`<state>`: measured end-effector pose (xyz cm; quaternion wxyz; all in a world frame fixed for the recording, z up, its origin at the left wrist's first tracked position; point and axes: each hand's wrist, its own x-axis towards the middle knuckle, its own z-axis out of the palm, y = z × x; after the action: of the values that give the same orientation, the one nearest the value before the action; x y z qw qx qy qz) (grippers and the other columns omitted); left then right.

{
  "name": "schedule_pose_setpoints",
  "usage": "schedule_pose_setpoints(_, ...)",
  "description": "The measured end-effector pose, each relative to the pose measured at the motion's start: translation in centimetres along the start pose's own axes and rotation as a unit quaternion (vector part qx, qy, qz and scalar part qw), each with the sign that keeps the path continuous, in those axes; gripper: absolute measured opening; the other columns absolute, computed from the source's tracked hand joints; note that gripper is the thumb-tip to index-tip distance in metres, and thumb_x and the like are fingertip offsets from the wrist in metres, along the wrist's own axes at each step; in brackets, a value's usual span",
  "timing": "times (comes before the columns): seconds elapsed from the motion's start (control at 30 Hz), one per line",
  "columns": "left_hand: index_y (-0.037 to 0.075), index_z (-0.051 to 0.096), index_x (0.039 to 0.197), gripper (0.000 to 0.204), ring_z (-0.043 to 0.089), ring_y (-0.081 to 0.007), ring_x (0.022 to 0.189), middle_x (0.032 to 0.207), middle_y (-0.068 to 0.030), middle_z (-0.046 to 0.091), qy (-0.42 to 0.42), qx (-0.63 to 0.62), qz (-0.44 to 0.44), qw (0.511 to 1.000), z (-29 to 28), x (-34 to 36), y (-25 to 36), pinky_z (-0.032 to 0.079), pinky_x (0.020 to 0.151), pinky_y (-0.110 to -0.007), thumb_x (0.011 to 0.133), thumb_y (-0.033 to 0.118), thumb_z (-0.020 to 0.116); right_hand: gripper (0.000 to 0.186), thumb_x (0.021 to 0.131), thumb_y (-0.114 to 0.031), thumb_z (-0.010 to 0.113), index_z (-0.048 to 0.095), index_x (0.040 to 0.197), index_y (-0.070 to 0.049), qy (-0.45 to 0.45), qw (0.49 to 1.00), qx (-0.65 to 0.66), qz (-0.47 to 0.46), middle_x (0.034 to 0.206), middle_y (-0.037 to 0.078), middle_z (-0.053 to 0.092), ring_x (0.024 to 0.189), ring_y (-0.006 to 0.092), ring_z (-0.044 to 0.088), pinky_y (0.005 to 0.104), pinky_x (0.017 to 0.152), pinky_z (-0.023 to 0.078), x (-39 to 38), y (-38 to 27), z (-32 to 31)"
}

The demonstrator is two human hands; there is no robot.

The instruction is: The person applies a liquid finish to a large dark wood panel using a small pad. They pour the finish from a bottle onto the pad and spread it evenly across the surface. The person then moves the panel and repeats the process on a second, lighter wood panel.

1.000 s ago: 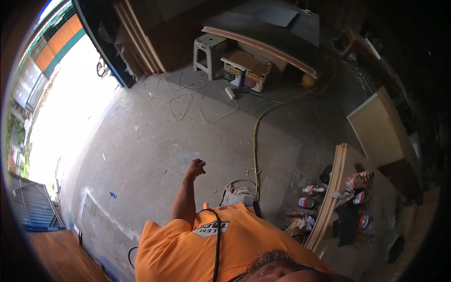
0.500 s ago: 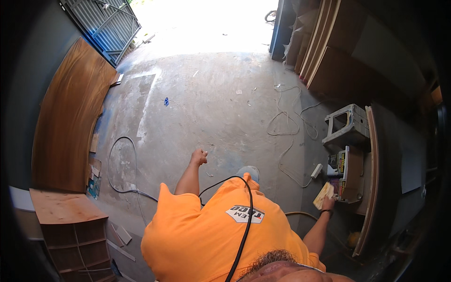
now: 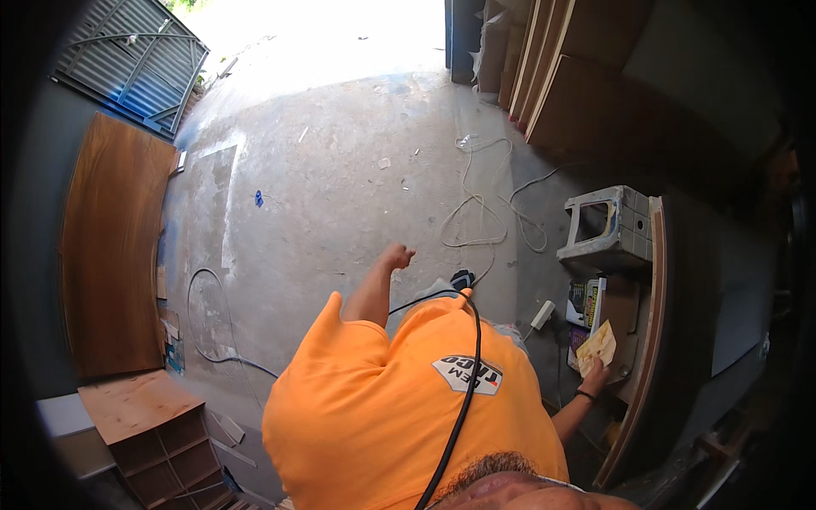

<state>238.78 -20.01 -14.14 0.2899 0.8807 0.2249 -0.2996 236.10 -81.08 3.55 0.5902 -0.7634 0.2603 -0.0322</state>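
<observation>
My right hand (image 3: 595, 376) is closed on a pale yellow sheet (image 3: 597, 347) with a crumpled, thin look; whether it is paper or cloth I cannot tell. The sheet is in front of some printed boxes (image 3: 583, 304) beside a leaning board. My left hand (image 3: 396, 255) hangs over the concrete floor ahead of my body. Its fingers are curled in, and nothing shows in them. A black cable (image 3: 463, 408) runs across my orange shirt.
A paint-stained plastic stool (image 3: 608, 223) lies at the right, near a white power strip (image 3: 541, 314) and a loose cord (image 3: 476, 242). A wooden panel (image 3: 115, 246) leans at the left by a compartmented cabinet (image 3: 157, 455). A dark cable (image 3: 191, 314) loops on the floor.
The view has turned and moved toward the right-hand shelf. My right hand has brought the yellow sheet up close to the boxes. My left hand has swung forward and right.
</observation>
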Motion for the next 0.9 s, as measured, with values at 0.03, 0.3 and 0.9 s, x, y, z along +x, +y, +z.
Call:
schedule_pose_setpoints(0.03, 0.0, 0.067, 0.087, 0.05, 0.061, -0.0374, 0.092, 0.09, -0.0244, 0.064, 0.007, -0.07, 0.026, 0.997, -4.3, 2.2, 7.1, 0.047, 0.08, -0.044, 0.087, 0.048, 0.05, 0.045, 0.082, -0.014, 0.054, 0.05, 0.119, 0.01, 0.048, 0.998, 0.04, 0.023, 0.116, 0.018, 0.057, 0.101, 0.0267, 0.059, 0.0349, 0.085, 0.047, 0.8, 3.2, -2.7)
schedule_pose_setpoints(0.3, 0.0, 0.058, 0.085, 0.029, 0.062, -0.017, 0.067, 0.07, -0.0096, 0.065, 0.148, -0.218, 0.178, 0.948, -19.2, 4.7, 31.3, 0.048, 0.064, -0.031, 0.09, 0.028, 0.056, 0.045, 0.087, -0.021, 0.055, 0.052, 0.118, 0.011, 0.234, 0.967, -0.057, 0.083, 0.116, 0.024, 0.057, 0.104, 0.0316, 0.059, 0.0381, 0.09, 0.046, 5.4, -2.6, -8.8)
schedule_pose_setpoints(0.9, -0.001, 0.062, 0.072, 0.042, 0.06, -0.0196, 0.056, 0.063, -0.0109, 0.064, -0.053, 0.021, -0.115, 0.992, -0.3, 5.3, 42.4, 0.048, 0.059, -0.035, 0.091, 0.036, 0.054, 0.038, 0.093, -0.024, 0.052, 0.06, 0.105, 0.01, 0.278, 0.907, -0.312, -0.05, 0.1, 0.025, 0.064, 0.084, 0.0259, 0.065, 0.0362, 0.075, 0.049, 44.9, -13.1, -22.3)
